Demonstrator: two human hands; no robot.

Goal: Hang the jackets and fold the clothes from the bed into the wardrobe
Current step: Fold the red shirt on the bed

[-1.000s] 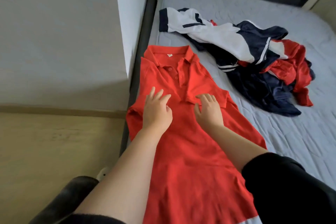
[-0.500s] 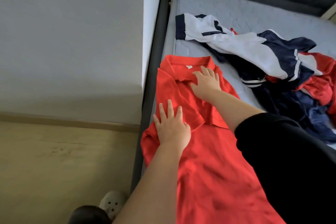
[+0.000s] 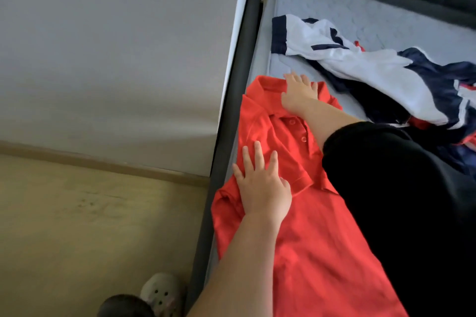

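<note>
Left hand [image 3: 261, 188] lies flat, fingers straight, pressing the red polo shirt [image 3: 309, 252] near its left sleeve. Right hand [image 3: 298, 96] presses the collar, fingers extended; neither grasps. The shirt lies spread along the mattress [image 3: 347, 2] edge. Judged light, limp, non-slip: take at shoulders or hem. Piled jackets [image 3: 373, 72] lie just beside. Grey wall [image 3: 116, 46], wood floor [image 3: 77, 226].
</note>
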